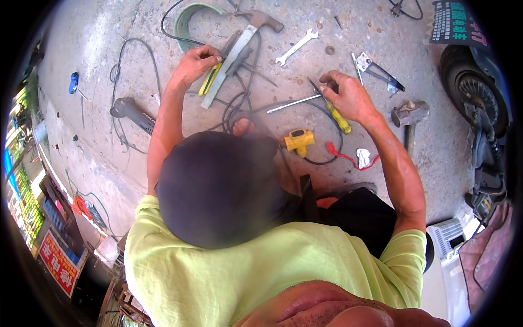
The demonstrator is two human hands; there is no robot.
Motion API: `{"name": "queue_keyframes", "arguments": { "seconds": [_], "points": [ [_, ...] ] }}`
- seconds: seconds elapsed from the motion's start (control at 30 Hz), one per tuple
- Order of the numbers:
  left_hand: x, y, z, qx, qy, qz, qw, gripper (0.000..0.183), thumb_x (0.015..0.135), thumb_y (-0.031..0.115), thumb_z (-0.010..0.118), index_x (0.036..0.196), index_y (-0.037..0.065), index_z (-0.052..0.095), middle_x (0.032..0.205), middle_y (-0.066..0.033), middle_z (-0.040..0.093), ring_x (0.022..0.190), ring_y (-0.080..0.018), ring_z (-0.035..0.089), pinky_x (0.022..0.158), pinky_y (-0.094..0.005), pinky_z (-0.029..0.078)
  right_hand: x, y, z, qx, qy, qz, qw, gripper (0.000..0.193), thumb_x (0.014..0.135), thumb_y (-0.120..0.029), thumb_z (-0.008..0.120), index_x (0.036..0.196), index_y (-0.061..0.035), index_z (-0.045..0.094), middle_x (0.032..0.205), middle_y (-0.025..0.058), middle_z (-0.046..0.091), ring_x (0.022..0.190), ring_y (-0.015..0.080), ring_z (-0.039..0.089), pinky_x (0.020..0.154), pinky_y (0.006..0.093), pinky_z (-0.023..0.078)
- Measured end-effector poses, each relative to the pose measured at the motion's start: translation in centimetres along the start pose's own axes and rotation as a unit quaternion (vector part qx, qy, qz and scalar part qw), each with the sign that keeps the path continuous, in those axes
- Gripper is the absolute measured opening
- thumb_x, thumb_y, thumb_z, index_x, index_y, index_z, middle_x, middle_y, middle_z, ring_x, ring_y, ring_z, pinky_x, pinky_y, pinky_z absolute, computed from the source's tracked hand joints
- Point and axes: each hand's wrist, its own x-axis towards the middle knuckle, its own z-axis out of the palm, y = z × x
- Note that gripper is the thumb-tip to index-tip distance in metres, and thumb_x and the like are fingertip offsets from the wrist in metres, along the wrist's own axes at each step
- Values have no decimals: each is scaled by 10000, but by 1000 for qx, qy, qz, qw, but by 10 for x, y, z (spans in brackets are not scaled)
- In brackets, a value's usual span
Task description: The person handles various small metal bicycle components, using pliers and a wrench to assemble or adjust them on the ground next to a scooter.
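My left hand (196,64) is closed, its fingertips pinching the upper end of a slim yellow-and-black tool (210,80). Right beside it, a hammer (239,52) with a flat grey handle lies slantwise over dark parts and cables. My right hand (348,94) has its fingers curled round a yellow-handled tool (341,121); a dark pointed end sticks out past the thumb, and the middle is hidden. A thin metal rod (294,103), like a screwdriver shaft, runs along the ground up to these fingers. My dark-clothed knee (218,185) covers the ground between both arms.
An open-ended wrench (297,47) lies beyond my hands. Rightward are a metal bracket (381,73), a mallet (409,114) and a vehicle wheel (471,90). Nearer sit a yellow device (299,140) and a red strap (348,158). Leftward are loose cables (113,82), a black cylinder (133,113) and a blue-handled screwdriver (73,83).
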Motion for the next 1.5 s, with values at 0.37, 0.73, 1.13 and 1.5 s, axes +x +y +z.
{"name": "queue_keyframes", "arguments": {
  "seconds": [0.37, 0.73, 1.13, 1.5],
  "points": [
    [-42, 5, 47, 91, 139, -4, 986, 184, 870, 184, 734, 944, 16, 735, 975, -64, 685, 891, -142, 620, 805, -281, 486, -2, -8, 2, -9, -20, -13, 1000, 269, 929, -161, 685, 1128, 21, 681, 918, 178, 736, 831, 257, 710, 777, 372, 548],
    [-67, 86, 65, -406, -12, 32, 913, 182, 900, 88, 720, 1062, 6, 713, 1117, -90, 697, 923, -143, 641, 717, -281, 508, 8, -46, 33, 345, -48, -43, 936, 506, 936, -217, 715, 1374, -16, 558, 1271, 141, 655, 1138, 228, 640, 953, 369, 518],
    [-47, 114, 110, -291, -19, 87, 953, 153, 946, 102, 672, 1059, -1, 682, 1317, -168, 638, 1180, -232, 609, 1008, -383, 495, 5, -32, 16, 312, -136, 59, 938, 445, 936, -234, 614, 1312, 3, 620, 1058, 78, 680, 951, 144, 609, 848, 317, 494],
    [-43, 126, 109, -100, 67, 131, 984, 188, 921, 83, 697, 1084, -9, 704, 1012, -49, 745, 911, -101, 661, 835, -271, 540, -7, -37, 39, 385, -166, 15, 908, 547, 952, -129, 593, 1474, -13, 477, 1261, 86, 656, 1153, 172, 593, 1022, 352, 478]
  ]
}}
